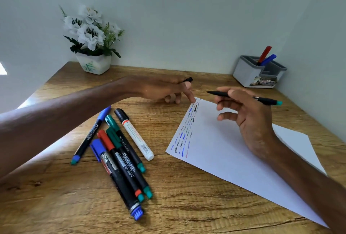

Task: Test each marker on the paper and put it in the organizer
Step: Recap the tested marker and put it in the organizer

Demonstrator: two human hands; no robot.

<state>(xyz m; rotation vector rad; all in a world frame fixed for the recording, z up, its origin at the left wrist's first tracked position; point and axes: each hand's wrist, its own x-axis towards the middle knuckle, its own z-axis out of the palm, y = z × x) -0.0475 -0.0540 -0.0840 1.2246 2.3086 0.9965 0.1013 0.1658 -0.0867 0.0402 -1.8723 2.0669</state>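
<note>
My right hand holds an uncapped black marker with a teal end, tip pointing left, above the white paper. My left hand pinches the black cap, and one of its fingers presses the paper's top left corner. Scribbles in black, blue and red run along the paper's left edge. Several capped markers lie in a loose pile on the table to the left. The grey organizer stands at the back right with a red marker and a blue marker in it.
A white pot of white artificial flowers stands in the back left corner. The wooden table meets pale walls at the back and right. My left forearm crosses above the table's left part.
</note>
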